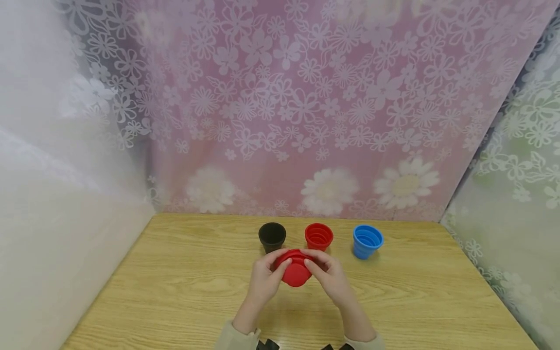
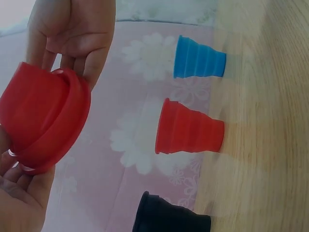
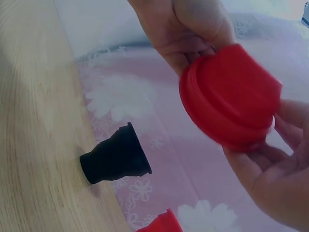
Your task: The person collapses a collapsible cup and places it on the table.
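A red collapsible cup [image 1: 296,274], partly folded, is held above the wooden table with its base towards me. My left hand [image 1: 265,278] pinches its left side, thumb on the near face and fingers at the rim. On the right side my right hand [image 1: 330,278] grips it in the same way. Both wrist views show the cup from the side, its wide rim pointing away towards the back. Just beyond the hands stand a black cup [image 1: 272,235] and a second red cup [image 1: 319,236], both upright and extended.
To the right of the second red cup, a blue collapsible cup [image 1: 367,241] stands upright with its ringed inside showing. The wooden table [image 1: 166,272] runs back to a pink flowered curtain [image 1: 280,121]. Pale sheets [image 1: 65,204] hang along the sides.
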Demonstrator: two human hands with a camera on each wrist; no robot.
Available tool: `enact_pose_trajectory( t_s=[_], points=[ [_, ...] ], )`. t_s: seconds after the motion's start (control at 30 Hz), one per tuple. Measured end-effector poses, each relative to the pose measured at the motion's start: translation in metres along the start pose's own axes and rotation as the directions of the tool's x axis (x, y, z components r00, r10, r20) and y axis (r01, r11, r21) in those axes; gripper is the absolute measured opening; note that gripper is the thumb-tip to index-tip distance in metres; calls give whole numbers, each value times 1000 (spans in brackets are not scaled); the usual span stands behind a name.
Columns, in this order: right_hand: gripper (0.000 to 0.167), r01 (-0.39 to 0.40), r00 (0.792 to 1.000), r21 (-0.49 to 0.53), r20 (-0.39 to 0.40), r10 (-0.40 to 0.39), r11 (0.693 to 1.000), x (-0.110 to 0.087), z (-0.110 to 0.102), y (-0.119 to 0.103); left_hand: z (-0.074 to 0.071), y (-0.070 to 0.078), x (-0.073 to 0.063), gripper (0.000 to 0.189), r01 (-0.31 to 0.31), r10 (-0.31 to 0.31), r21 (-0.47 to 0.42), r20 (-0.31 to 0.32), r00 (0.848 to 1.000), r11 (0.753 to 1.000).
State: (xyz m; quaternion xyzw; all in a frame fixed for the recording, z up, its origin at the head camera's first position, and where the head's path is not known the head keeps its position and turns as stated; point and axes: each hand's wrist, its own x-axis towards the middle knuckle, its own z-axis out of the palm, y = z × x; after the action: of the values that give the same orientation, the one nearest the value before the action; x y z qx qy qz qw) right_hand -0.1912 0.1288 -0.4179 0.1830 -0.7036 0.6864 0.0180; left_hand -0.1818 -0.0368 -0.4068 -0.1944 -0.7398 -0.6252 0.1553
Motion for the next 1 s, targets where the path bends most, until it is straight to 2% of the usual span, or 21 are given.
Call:
enact_pose_trajectory(
  t_s=[0.13,0.27,0.53,0.67,0.8,0.9,1.0],
  points=[
    [34,40,994,26,97,-43,999,0,-6,1,-1,-1,0,22,1,-1,-3,-38,999,1000],
    [35,39,993,33,107,-42,999,0,-7,2,0,0,0,22,3,-3,-8,-50,999,1000],
    [29,54,998,-32,-38,-55,998,1,3,1,2,3,1,19,-4,4,1,-105,994,1000],
    [27,82,990,-92,-106,-92,992,0,9,3,3,5,1,19,42,-45,-29,-116,992,999],
    [25,97,979,-159,-160,-123,983,0,13,2,3,5,1,21,113,-121,-80,-103,987,990],
    [25,97,969,-158,-212,-130,983,0,14,2,2,3,1,26,179,-193,-201,-53,980,963],
    [24,113,954,-153,-259,-150,982,0,14,2,2,-4,1,33,264,-267,-366,42,963,893]
  ],
)
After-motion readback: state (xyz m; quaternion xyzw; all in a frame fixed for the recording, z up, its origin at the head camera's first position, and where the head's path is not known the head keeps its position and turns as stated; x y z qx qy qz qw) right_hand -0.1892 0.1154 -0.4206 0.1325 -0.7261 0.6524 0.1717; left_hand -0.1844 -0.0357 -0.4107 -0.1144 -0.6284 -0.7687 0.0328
